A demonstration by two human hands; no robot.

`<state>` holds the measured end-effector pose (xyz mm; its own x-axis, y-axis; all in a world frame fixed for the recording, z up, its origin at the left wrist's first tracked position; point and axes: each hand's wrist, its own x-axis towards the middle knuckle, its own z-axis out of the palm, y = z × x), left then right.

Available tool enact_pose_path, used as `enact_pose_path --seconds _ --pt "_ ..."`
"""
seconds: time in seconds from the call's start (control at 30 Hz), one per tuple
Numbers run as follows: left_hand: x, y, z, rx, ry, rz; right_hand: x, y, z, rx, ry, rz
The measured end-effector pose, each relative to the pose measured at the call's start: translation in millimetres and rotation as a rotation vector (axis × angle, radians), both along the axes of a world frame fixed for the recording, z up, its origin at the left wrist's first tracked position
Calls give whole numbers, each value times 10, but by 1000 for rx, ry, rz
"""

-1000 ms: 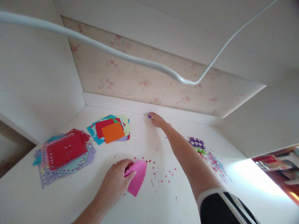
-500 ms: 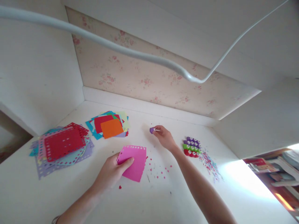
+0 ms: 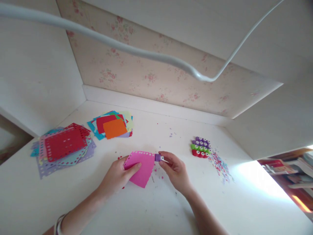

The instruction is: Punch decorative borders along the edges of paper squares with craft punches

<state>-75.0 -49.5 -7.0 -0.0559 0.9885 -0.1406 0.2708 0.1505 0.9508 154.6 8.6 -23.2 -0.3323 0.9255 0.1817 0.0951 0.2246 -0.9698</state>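
My left hand (image 3: pixel 122 174) grips a pink paper sheet (image 3: pixel 144 171) by its left side, thumb on top. Small punched holes run along the sheet's far edge and its left corner. Between the thumb and fingers of my right hand (image 3: pixel 174 169) is a small purple craft punch (image 3: pixel 158 158) with a white lever. The punch sits at the sheet's upper right corner; whether paper is inside its slot I cannot tell. Punched-out bits lie on the white table around the sheet, partly hidden by it.
Far left lies a pile of punched paper (image 3: pixel 66 147). Beside it is a stack of coloured sheets (image 3: pixel 114 128), orange on top. To the right stand rows of purple, green and red punches (image 3: pixel 201 147), next to scattered confetti (image 3: pixel 220 166). A white cable (image 3: pixel 156 57) crosses above.
My right hand has brought the purple punch from near the back wall to the pink sheet's right corner. My left hand has turned the sheet flatter, its punched edge now facing away.
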Motion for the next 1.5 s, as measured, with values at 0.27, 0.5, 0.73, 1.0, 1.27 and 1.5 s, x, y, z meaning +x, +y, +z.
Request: enact_pose_path --seconds 0.27,0.5,0.73,1.0,1.27,1.5 --pt "11 -3 56 -12 31 1 2 -26 -17 34 -2 12" --pt "26 -15 70 -31 61 21 -14 -33 15 102 -78 24" --pt "36 -17 49 2 95 -8 -19 -47 50 247 -250 -16" --pt "32 -21 -9 22 74 -34 -15 -52 24 184 -246 -36" --pt "33 -21 8 -6 49 -54 -10 -49 2 108 -206 -39" --pt "31 -18 46 -15 34 -20 3 -55 69 199 -249 -17"
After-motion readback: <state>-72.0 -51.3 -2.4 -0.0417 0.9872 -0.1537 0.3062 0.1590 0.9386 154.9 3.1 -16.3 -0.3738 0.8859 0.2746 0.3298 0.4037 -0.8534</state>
